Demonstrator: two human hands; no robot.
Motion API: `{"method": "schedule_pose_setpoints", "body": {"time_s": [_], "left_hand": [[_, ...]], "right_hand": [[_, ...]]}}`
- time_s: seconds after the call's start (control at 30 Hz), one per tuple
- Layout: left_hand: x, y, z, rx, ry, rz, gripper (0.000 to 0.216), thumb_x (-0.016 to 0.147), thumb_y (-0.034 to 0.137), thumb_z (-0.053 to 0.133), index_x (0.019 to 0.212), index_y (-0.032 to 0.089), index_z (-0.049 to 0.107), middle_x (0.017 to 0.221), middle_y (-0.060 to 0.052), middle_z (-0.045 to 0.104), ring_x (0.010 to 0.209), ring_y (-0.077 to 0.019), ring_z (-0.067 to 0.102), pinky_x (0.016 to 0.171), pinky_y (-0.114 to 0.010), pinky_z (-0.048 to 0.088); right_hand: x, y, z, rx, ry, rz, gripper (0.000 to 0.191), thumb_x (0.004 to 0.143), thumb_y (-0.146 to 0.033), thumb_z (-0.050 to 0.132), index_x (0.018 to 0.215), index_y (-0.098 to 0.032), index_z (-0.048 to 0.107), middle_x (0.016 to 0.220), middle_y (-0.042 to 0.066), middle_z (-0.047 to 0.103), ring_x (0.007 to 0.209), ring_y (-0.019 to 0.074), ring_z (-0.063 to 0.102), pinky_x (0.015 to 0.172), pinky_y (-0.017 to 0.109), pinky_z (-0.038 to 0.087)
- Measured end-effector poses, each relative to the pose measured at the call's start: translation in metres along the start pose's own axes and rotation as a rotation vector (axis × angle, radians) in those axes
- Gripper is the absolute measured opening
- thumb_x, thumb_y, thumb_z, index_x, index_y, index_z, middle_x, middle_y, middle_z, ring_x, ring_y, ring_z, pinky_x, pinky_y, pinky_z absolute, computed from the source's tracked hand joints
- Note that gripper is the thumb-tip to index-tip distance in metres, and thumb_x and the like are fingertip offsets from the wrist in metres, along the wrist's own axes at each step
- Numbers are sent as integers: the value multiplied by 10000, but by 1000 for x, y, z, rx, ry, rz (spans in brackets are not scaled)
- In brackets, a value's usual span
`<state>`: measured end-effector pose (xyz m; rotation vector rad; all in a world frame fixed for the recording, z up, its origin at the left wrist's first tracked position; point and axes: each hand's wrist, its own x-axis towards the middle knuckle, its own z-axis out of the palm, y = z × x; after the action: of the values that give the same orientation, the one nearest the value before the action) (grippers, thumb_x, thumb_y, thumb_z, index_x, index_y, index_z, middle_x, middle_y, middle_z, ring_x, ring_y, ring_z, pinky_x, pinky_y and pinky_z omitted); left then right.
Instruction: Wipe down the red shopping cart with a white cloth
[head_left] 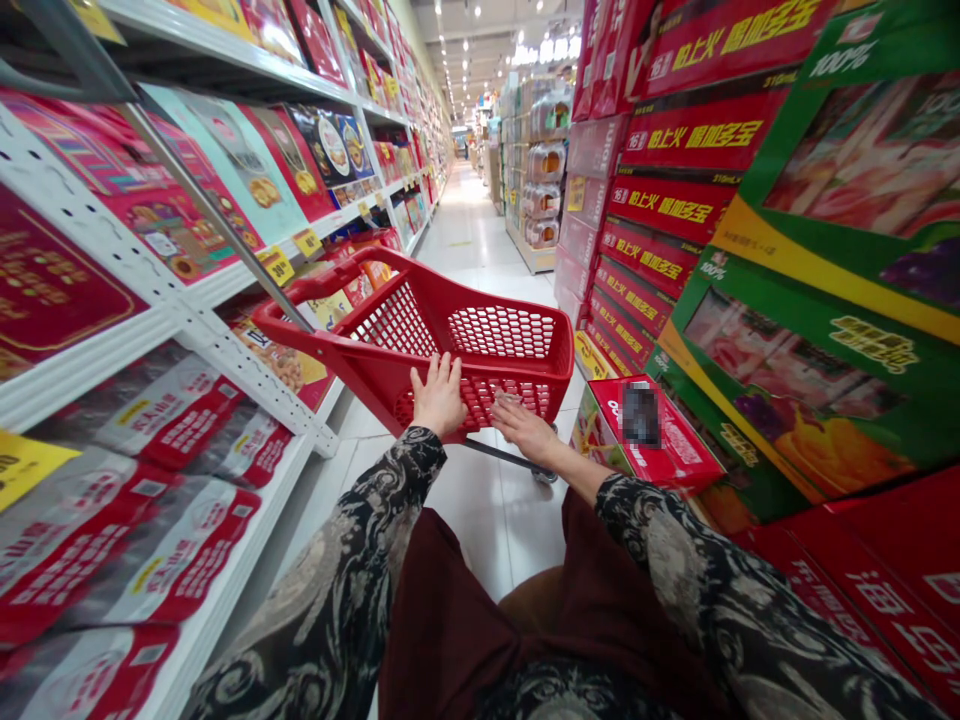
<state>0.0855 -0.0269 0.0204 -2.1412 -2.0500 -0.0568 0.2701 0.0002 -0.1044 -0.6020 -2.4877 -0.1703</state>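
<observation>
A red plastic shopping basket cart stands in the aisle in front of me, tilted, with its mesh walls showing and nothing visible inside. My left hand lies flat against its near rim, fingers stretched upward. My right hand rests against the near wall just to the right, fingers extended. Both arms wear dark patterned sleeves.
White shelves at left carry red and pink gift boxes with yellow price tags. At right stand stacked red cartons and green juice cartons, with a red box low beside the cart. The tiled aisle floor runs far ahead.
</observation>
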Motion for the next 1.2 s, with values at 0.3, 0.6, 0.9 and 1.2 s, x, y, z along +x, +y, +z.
{"method": "schedule_pose_setpoints", "body": {"time_s": [0.3, 0.6, 0.9, 1.2], "left_hand": [[-1, -33, -8, 34, 94, -23, 642, 777, 236, 350, 1398, 97, 263, 1499, -125, 226, 1392, -260, 151, 1088, -592, 123], [-3, -40, -11, 42, 38, -47, 686, 741, 228, 396, 1402, 105, 260, 1499, -120, 221, 1392, -267, 146, 1080, -610, 128], [-7, -68, -10, 73, 176, -2, 657, 757, 210, 374, 1395, 89, 275, 1492, -122, 241, 1393, -250, 154, 1100, -577, 101], [-17, -80, -4, 76, 183, -43, 689, 731, 203, 391, 1398, 82, 269, 1501, -120, 204, 1398, -253, 130, 1093, -586, 104]], "right_hand": [[85, -15, -35, 0, 317, 2, 299, 930, -157, 409, 1189, -166, 560, 1374, 90, 455, 1377, 186, 175, 1120, 453, 290], [36, -17, 10, 2, -72, -85, 243, 901, -153, 472, 1097, -137, 613, 1311, 128, 518, 1337, 209, 304, 1055, 423, 373], [107, -23, -21, -19, 250, -47, 307, 914, -135, 432, 1196, -149, 554, 1373, 114, 452, 1371, 218, 202, 1105, 474, 294], [77, -27, 24, -54, -10, -148, 276, 895, -110, 451, 1133, -145, 588, 1347, 130, 479, 1335, 227, 310, 1056, 476, 353]]}}
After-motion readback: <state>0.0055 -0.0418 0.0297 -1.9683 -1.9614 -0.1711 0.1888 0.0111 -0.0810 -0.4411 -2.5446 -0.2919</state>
